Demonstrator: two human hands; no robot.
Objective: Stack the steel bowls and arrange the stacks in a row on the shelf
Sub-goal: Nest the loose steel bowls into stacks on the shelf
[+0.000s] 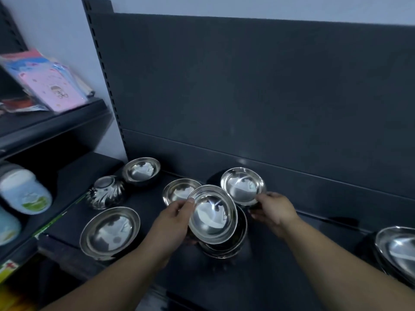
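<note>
1. Dark grey shop shelving fills the frame, its back panel (247, 97) bare above the shelf (258, 283), where steel bowls sit scattered across the lower middle.
2. At centre frame, a person's left hand (177, 218) grips a tilted bowl (213, 214), thumb over the rim and fingers curled underneath. It holds the bowl just above a low stack (224, 248) of nested bowls; their number cannot be told.
3. Just right of that, the right hand (274, 209) pinches the near rim of a shallow bowl (242, 185) close to the back panel. Whether this bowl rests on the shelf or is lifted cannot be told.
4. Four singles lie loose to the left: a flat bowl (177, 190) partly hidden behind the tilted one, a deep bowl (141, 170) at the back, a fluted bowl (105, 191) turned upside down, and a wide bowl (110, 232) at lower left.
5. At the right edge of the frame stands a second stack (397, 248), cut off by the frame.
6. By the look of it, the job is partly done: one stack is being built, another may be finished, and no row has been formed yet. The loose singles and the fluted bowl are yet to be gathered.
7. Every upright bowl appears empty, showing only reflections on the steel.
8. On the neighbouring rack, pink packets (51, 90) lean at upper left and blurred bottles (24, 194) with blue-green labels sit at mid-left.
</note>
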